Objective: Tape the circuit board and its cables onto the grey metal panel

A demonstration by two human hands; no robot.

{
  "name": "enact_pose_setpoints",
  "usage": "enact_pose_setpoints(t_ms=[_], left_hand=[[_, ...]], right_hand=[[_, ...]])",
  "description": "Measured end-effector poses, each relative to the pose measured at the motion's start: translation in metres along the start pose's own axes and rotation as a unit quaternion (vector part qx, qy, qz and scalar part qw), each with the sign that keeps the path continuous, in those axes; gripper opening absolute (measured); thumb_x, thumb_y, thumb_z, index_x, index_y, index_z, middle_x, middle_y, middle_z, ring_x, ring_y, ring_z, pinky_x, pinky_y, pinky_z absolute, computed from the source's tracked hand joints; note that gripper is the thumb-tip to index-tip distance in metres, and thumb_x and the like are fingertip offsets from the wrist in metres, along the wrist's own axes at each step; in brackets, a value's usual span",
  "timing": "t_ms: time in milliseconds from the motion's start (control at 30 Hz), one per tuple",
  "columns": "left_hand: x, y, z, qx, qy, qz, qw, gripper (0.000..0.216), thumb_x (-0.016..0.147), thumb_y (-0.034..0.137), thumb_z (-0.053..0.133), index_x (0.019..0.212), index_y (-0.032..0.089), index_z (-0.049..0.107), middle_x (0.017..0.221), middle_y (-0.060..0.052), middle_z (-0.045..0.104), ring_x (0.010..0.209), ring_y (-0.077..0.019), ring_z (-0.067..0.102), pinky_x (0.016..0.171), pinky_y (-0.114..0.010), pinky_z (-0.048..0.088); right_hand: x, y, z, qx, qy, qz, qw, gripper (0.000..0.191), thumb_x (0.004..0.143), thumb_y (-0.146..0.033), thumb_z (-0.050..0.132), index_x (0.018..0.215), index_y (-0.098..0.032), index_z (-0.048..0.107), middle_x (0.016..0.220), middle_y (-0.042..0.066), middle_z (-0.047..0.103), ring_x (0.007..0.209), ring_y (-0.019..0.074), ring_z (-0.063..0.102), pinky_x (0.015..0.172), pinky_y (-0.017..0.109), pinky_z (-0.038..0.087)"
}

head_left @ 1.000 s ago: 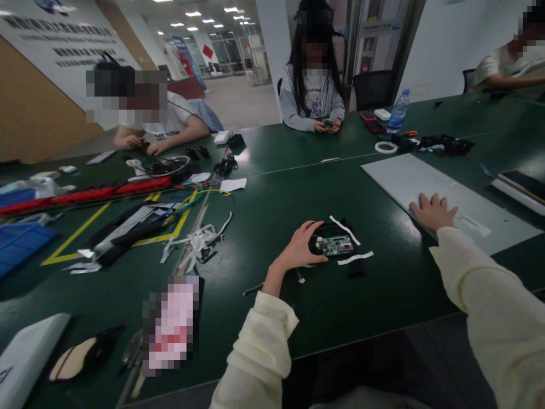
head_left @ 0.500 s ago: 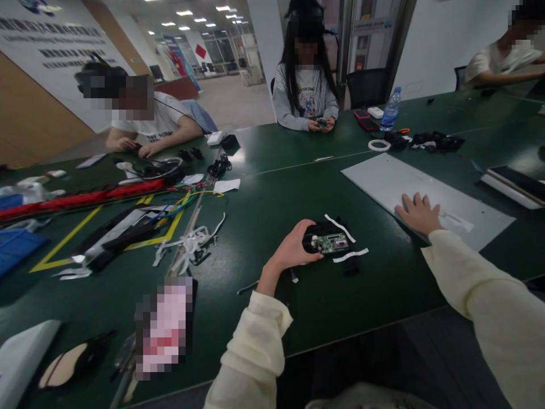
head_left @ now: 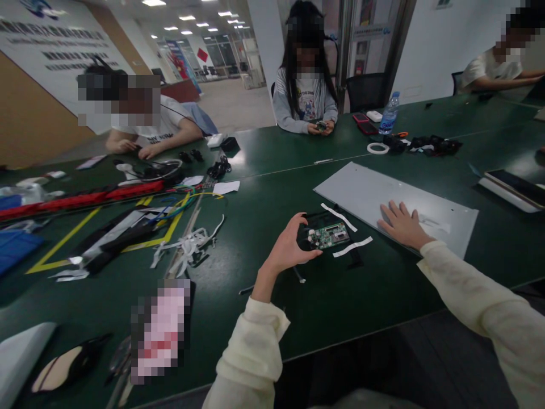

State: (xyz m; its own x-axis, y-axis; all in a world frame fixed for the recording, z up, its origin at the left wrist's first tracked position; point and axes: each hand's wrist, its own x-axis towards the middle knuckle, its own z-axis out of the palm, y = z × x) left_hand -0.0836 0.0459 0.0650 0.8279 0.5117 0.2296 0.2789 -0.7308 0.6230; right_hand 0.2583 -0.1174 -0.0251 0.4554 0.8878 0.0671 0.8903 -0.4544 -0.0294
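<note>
Circuit board [head_left: 330, 236] on the table [head_left: 255, 227], component side up, long axis running left to right, right end angled slightly away from the body, between white strips [head_left: 352, 247]. Left hand [head_left: 284, 244] bent into a C, thumb nearer, fingers beyond, grasping board and black backing [head_left: 318, 219] by the left end. Right hand [head_left: 402, 224] palm down on the grey panel [head_left: 353, 184], fingers spread and released.
</note>
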Motion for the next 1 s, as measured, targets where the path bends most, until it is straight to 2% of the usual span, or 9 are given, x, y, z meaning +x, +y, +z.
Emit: enact_pose_setpoints(t_ms=[300,467,600,867,1000], left_hand=[[-0.003,0.002,-0.009,-0.005,0.020,0.002,1.000,0.064,0.064,0.044,0.076,0.113,0.024,0.040,0.147,-0.009,0.035,0.134,-0.0298,0.037,0.110,-0.044,0.032],[-0.005,0.003,-0.015,-0.001,0.030,-0.014,0.999,0.062,0.064,0.042,0.076,0.112,0.024,0.041,0.147,-0.009,0.034,0.132,-0.0306,0.039,0.108,-0.046,0.033],[-0.005,0.004,-0.020,-0.007,0.049,0.001,0.999,0.062,0.065,0.041,0.077,0.112,0.025,0.041,0.147,-0.009,0.035,0.134,-0.0302,0.037,0.109,-0.045,0.032],[-0.005,0.006,-0.020,-0.002,0.036,0.002,0.999,0.062,0.064,0.041,0.077,0.112,0.024,0.040,0.146,-0.011,0.035,0.134,-0.0306,0.037,0.110,-0.046,0.031],[-0.005,0.006,-0.021,-0.002,0.035,0.005,0.999,0.063,0.066,0.042,0.076,0.113,0.024,0.040,0.147,-0.011,0.034,0.135,-0.0300,0.035,0.110,-0.045,0.031]], right_hand=[[0.000,-0.034,-0.007,0.016,-0.026,-0.109,0.994,0.069,0.091,-0.062,0.015,0.150,-0.026,0.021,0.157,0.008,0.016,0.142,0.0374,0.014,0.107,0.064,0.019],[-0.003,-0.045,-0.014,0.020,-0.028,-0.176,0.984,0.070,0.092,-0.062,0.018,0.152,-0.027,0.015,0.158,0.007,0.011,0.142,0.0361,0.013,0.109,0.062,0.017],[-0.006,-0.053,-0.020,0.034,-0.035,-0.227,0.973,0.070,0.092,-0.062,0.020,0.152,-0.026,0.017,0.158,0.008,0.011,0.142,0.0366,0.012,0.109,0.063,0.016],[-0.014,-0.068,-0.034,0.082,-0.054,-0.340,0.935,0.070,0.092,-0.058,0.033,0.151,-0.023,0.020,0.157,0.011,0.013,0.143,0.0375,0.010,0.109,0.064,0.011],[-0.021,-0.076,-0.039,0.110,-0.064,-0.404,0.906,0.065,0.091,-0.051,0.042,0.149,-0.024,0.030,0.157,0.010,0.016,0.143,0.0366,0.011,0.109,0.064,0.011]])
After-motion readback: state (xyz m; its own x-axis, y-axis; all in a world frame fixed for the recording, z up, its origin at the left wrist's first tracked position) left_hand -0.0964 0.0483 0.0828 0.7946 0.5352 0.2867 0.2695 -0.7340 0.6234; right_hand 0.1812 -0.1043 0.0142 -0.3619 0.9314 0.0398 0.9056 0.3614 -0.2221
